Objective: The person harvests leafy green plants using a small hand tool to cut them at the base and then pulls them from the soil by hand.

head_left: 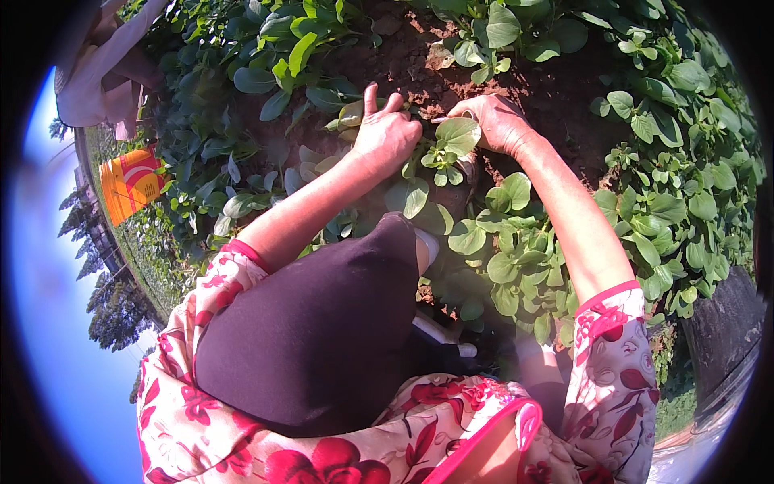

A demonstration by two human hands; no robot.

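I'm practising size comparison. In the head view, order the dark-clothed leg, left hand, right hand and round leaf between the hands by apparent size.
1. Dark-clothed leg, clearly largest
2. Left hand and right hand: too alike to rank
3. Round leaf between the hands

From here I see a pale blouse (pixel 339 456) around six o'clock, splashed with big crimson flowers (quite showy), its sleeves (pixel 614 355) at four and eight edged in pinkish-red; the trousers (pixel 310 323), toward seven, are plain, near-black.
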